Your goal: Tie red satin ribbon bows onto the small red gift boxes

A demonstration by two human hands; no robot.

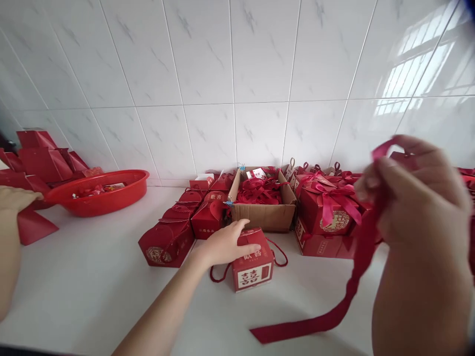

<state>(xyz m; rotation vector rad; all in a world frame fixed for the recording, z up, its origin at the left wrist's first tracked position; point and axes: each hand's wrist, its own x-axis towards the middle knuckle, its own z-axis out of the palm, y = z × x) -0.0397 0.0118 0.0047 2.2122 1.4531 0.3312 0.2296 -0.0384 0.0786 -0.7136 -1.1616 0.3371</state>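
My left hand (223,243) reaches over a small red gift box (255,264) and rests on its top left, thumb and fingers spread apart. The box has gold lettering, a white panel with a red double-happiness character, and a twisted red cord (281,253) that loops out on both sides. At the right my right hand (415,193), slightly blurred, is raised and pinches a dark red ribbon (358,277). The ribbon hangs down and its cut end lies on the white tabletop (208,321) in front of the box.
Behind stands an open cardboard box (264,217) of red ribbons (260,192). Red gift boxes (166,242) line its left, and bow-tied boxes (326,212) stack at its right. A red plastic basket (107,200) holds small wrapped items. Another person's arm (9,247) shows at far left.
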